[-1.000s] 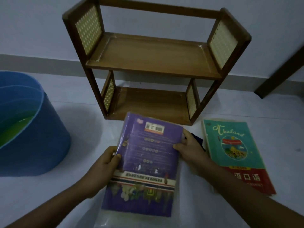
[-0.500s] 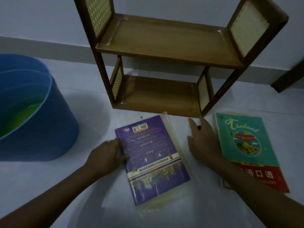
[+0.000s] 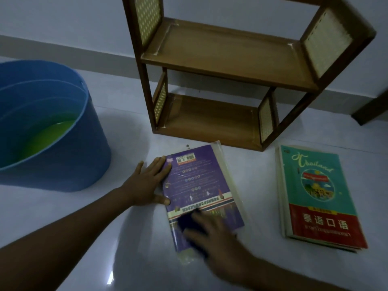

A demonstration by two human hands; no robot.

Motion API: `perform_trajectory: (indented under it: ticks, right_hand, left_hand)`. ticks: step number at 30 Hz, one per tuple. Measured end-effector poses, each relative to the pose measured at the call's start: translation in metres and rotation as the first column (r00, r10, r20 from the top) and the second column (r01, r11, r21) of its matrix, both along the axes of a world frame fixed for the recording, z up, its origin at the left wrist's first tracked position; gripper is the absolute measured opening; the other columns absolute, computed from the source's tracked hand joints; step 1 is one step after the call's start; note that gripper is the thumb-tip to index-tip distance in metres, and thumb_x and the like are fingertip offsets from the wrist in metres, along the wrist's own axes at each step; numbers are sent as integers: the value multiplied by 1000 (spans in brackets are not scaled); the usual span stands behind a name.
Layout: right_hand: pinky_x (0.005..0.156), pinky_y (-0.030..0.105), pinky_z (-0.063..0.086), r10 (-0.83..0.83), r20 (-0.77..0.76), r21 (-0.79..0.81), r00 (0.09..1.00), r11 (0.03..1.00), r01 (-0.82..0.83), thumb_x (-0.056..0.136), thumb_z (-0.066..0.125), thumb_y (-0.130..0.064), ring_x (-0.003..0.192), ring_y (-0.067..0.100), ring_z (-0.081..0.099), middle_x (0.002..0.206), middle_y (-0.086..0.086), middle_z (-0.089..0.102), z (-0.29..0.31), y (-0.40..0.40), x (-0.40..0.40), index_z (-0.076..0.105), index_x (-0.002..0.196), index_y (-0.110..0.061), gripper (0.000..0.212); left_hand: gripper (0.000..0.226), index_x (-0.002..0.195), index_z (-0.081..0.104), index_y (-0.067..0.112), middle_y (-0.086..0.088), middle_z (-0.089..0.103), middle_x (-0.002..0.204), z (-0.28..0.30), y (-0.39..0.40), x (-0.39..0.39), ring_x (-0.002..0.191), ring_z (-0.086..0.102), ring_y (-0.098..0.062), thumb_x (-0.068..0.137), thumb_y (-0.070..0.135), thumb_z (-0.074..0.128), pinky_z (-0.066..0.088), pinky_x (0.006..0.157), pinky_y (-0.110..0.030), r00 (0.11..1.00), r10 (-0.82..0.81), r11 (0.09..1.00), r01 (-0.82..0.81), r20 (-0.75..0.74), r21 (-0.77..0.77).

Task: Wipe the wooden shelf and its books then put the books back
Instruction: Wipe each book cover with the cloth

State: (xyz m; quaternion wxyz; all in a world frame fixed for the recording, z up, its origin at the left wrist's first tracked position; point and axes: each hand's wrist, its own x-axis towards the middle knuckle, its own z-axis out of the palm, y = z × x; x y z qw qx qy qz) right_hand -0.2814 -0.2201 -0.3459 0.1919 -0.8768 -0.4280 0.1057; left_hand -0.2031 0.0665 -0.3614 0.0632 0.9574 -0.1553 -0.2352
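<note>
Two bare forearms come into the picture from the bottom edge. No sleeve covers them up to that edge. The left hand (image 3: 147, 183) shows five fingers with short nails. The right hand (image 3: 212, 234) is blurred, so its details are not clear.

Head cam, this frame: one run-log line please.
phase: wiping book | left hand: flat, steadying purple book | right hand: pressing dark cloth on cover | wooden shelf: no books | Thailand book: on floor
</note>
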Motion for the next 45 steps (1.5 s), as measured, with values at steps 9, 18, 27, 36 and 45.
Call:
perform_trajectory:
  ticks: [9, 18, 27, 36, 45]
  right_hand:
    - [110, 45, 36, -524, -62, -75, 849, 851, 520, 88, 53, -16, 133, 32, 33, 154, 6, 29, 5, 11, 116, 39, 142, -28, 57]
    - [106, 39, 36, 141, -19, -60, 990, 988, -142, 85, 63, -17, 130, 27, 38, 152, 4, 33, 5, 45, 77, 40, 142, -30, 63]
    - [106, 51, 36, -246, 29, -143, 969, 958, 248, 83, 64, -18, 129, 34, 31, 152, 6, 20, 6, 97, 90, 30, 140, -30, 68]
    - [112, 44, 32, -504, -77, -190, 860, 854, 484, 88, 53, -12, 134, 34, 30, 156, 10, 22, 12, -13, 120, 32, 147, -26, 64]
    - [100, 38, 38, -658, -118, -291, 743, 739, 608, 91, 53, -26, 125, 32, 38, 144, 18, 31, 18, -33, 84, 32, 142, -11, 57]
  left_hand:
    - [125, 137, -33, 28, -1, -34, 148, -1, 1, 1, 138, -25, -18, 46, 100, 12, -12, 113, -48, 1000, 9, 999, -9, -10, -44]
    - [135, 147, -26, 20, 1, -28, 154, 0, 11, -1, 141, -26, -16, 59, 88, 50, -18, 112, -46, 998, -34, 998, 37, 49, -59]
    - [142, 145, -28, 23, 7, -24, 154, -3, 12, -2, 142, -22, -12, 54, 84, 62, -16, 114, -44, 998, -4, 970, 19, 62, -243]
    - [137, 146, -27, 25, 0, -26, 156, 2, 13, -4, 144, -23, -18, 56, 88, 55, -16, 116, -48, 997, -23, 989, 33, 72, -142]
    - [121, 152, -7, 20, -2, -13, 160, -6, -20, -51, 148, -11, -17, 67, 87, 46, -7, 115, -48, 977, -85, 968, 128, 197, -216]
